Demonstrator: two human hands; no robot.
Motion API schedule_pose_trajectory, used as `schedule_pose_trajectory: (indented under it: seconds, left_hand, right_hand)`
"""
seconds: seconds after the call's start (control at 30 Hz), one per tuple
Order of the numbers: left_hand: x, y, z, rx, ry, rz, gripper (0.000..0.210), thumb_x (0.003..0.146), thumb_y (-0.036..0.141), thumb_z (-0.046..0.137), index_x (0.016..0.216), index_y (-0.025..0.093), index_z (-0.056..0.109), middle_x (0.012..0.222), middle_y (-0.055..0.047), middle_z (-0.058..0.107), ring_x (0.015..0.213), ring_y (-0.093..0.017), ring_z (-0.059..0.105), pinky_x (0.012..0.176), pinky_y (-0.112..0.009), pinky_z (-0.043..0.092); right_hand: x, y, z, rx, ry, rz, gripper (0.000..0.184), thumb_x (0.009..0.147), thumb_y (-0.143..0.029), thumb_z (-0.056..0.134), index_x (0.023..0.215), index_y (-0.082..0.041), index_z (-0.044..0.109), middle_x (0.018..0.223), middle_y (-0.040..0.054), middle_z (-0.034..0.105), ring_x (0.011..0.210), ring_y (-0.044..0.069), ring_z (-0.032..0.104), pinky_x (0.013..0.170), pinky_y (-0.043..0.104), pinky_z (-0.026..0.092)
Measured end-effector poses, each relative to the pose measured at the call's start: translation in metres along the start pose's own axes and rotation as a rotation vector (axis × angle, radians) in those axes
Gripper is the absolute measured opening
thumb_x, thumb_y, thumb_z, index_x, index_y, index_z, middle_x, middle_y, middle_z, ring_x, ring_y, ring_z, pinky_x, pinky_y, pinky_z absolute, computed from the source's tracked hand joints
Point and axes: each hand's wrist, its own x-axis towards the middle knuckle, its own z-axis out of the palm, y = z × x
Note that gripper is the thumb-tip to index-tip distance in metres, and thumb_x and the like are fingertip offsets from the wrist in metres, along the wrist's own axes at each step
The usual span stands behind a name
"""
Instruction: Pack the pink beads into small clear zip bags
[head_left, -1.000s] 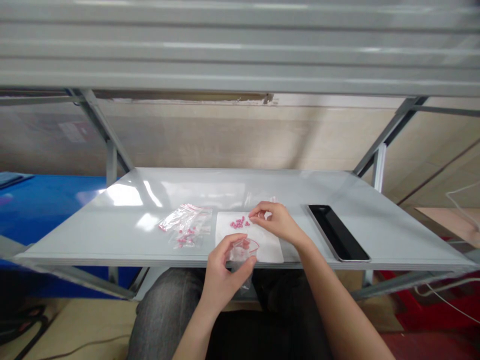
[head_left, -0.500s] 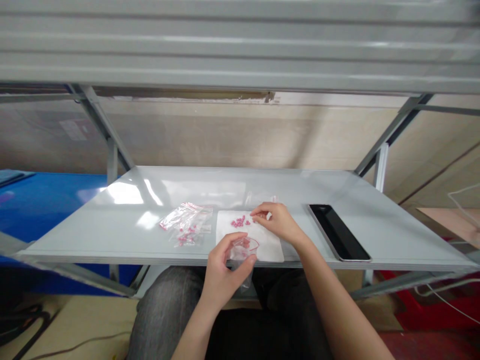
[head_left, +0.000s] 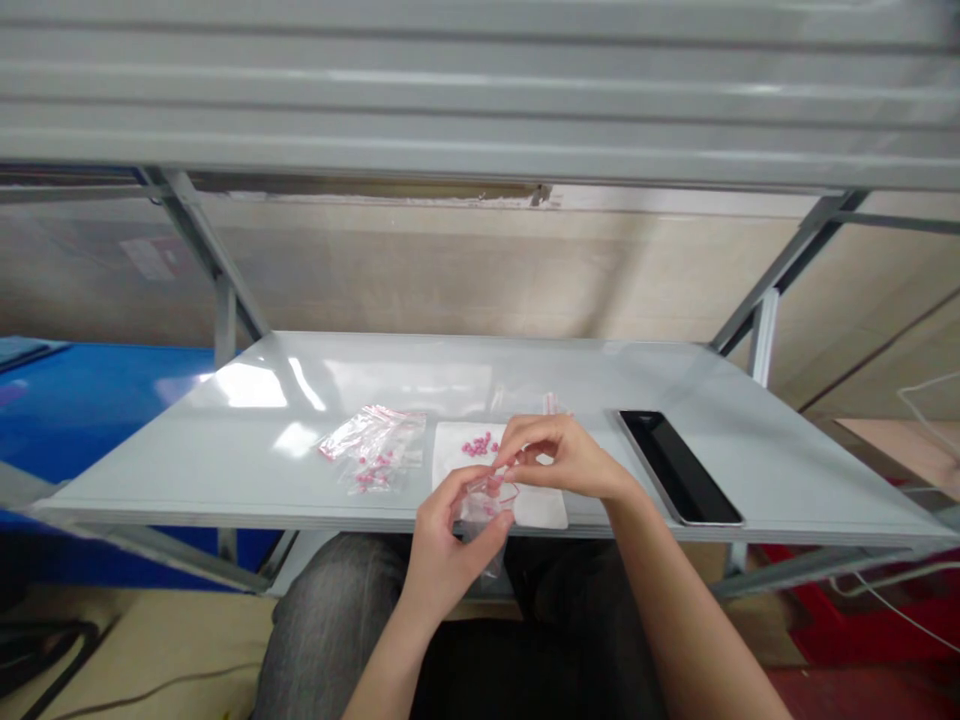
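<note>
My left hand (head_left: 454,535) grips a clear zip bag (head_left: 480,512) with a red seal line, its mouth held apart near the table's front edge. Over that mouth is my right hand (head_left: 559,455), thumb and fingertips pinched together; a small pink bead seems to be between them, though the fingers partly cover it. Several pink beads (head_left: 478,444) lie in a loose cluster on a white sheet (head_left: 544,508) just beyond my hands. To the left, clear zip bags (head_left: 375,432) lie in a pile, and pink beads (head_left: 375,472) show in the nearest one.
A black tablet-like device (head_left: 679,465) lies at the right of the grey table (head_left: 247,450). Another small clear bag (head_left: 553,403) is partly hidden behind my right hand. Slanted metal struts (head_left: 202,250) stand at both sides, below an overhead shelf (head_left: 480,90).
My right hand has moved from beside the bead cluster toward me and down to the bag's mouth. The left hand with the bag has stayed in place.
</note>
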Motion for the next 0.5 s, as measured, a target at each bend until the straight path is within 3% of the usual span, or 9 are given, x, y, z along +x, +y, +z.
schedule_pose_trajectory:
  seconds: [0.07, 0.13, 0.23, 0.37, 0.5]
  left_hand:
    - [0.0, 0.0, 0.0, 0.001, -0.002, 0.003, 0.031, 0.078, 0.024, 0.069, 0.107, 0.019, 0.062, 0.101, -0.006, 0.07, 0.094, -0.02, 0.067, 0.087, -0.03, 0.051]
    - [0.0, -0.001, 0.0, 0.011, 0.006, -0.01, 0.031, 0.077, 0.024, 0.069, 0.107, 0.019, 0.062, 0.098, -0.006, 0.07, 0.092, -0.02, 0.067, 0.087, -0.031, 0.051]
    - [-0.001, 0.0, 0.0, 0.024, 0.015, -0.02, 0.031, 0.077, 0.025, 0.069, 0.107, 0.019, 0.063, 0.096, -0.006, 0.071, 0.09, -0.02, 0.067, 0.086, -0.031, 0.05]
    - [-0.001, 0.001, 0.001, 0.014, 0.026, -0.024, 0.031, 0.077, 0.026, 0.069, 0.106, 0.019, 0.064, 0.095, -0.006, 0.071, 0.089, -0.02, 0.068, 0.085, -0.031, 0.051]
    - [-0.002, 0.002, 0.001, 0.01, 0.027, -0.052, 0.031, 0.076, 0.026, 0.07, 0.106, 0.02, 0.065, 0.094, -0.006, 0.072, 0.089, -0.021, 0.068, 0.079, -0.029, 0.053]
  right_hand:
    - [0.0, 0.001, 0.0, 0.029, -0.002, -0.001, 0.014, 0.078, -0.031, 0.073, 0.086, -0.02, 0.076, 0.082, 0.004, 0.067, 0.071, 0.013, 0.06, 0.057, 0.023, 0.045]
    - [0.002, 0.01, 0.001, -0.018, 0.114, 0.044, 0.013, 0.08, -0.03, 0.07, 0.084, -0.018, 0.075, 0.08, 0.0045, 0.068, 0.073, 0.015, 0.061, 0.059, 0.024, 0.045]
    - [0.007, 0.027, 0.003, -0.271, 0.271, 0.138, 0.009, 0.08, -0.02, 0.066, 0.082, -0.017, 0.075, 0.076, 0.0044, 0.069, 0.069, 0.015, 0.06, 0.061, 0.026, 0.044]
    - [0.012, 0.04, 0.008, -0.608, 0.232, 0.224, 0.01, 0.076, -0.01, 0.064, 0.072, -0.015, 0.073, 0.072, 0.0054, 0.068, 0.065, 0.015, 0.058, 0.062, 0.027, 0.041]
    - [0.013, 0.037, 0.013, -0.676, 0.206, 0.245, 0.01, 0.075, -0.011, 0.065, 0.068, -0.015, 0.071, 0.068, 0.0044, 0.067, 0.064, 0.015, 0.058, 0.061, 0.026, 0.039]
